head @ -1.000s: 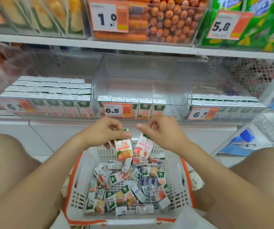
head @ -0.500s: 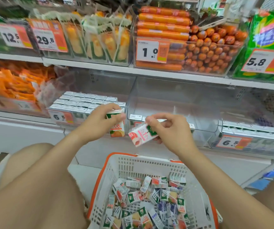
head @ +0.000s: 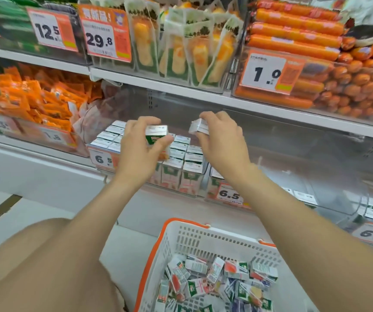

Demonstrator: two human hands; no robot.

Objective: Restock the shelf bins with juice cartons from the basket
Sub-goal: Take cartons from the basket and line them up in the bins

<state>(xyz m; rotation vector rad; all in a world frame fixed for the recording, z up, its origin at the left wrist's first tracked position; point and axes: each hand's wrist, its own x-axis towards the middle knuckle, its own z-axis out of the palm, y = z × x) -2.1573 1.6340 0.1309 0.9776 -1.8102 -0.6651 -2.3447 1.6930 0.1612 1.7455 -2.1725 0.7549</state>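
both hands are up at the shelf, each with one carton, likely so that every reach into the basket fills two slots. the left hand [head: 145, 149] holds a juice carton [head: 157, 132] upright, fingers curled over its top and thumb pressed on its near face. it sits just above the packed rows [head: 183, 154] in the left shelf bin [head: 95, 149]. holding it upright with the top facing up matches how those rows stand, so it could drop straight into a gap.

the right hand [head: 222, 145] pinches a second carton [head: 199, 127] between curled fingers and thumb. this one looks tilted, its pale end turned toward the camera, over the spot where the left bin meets the clear middle bin [head: 316, 176]. the middle bin shows only a few cartons along its near edge, so i judge it has the most room left.

the basket [head: 203, 238] stands on the floor near the person's legs, right below the arms, which keeps each reach short. many loose cartons [head: 217, 278] lie jumbled in it, so restocking is far from done.
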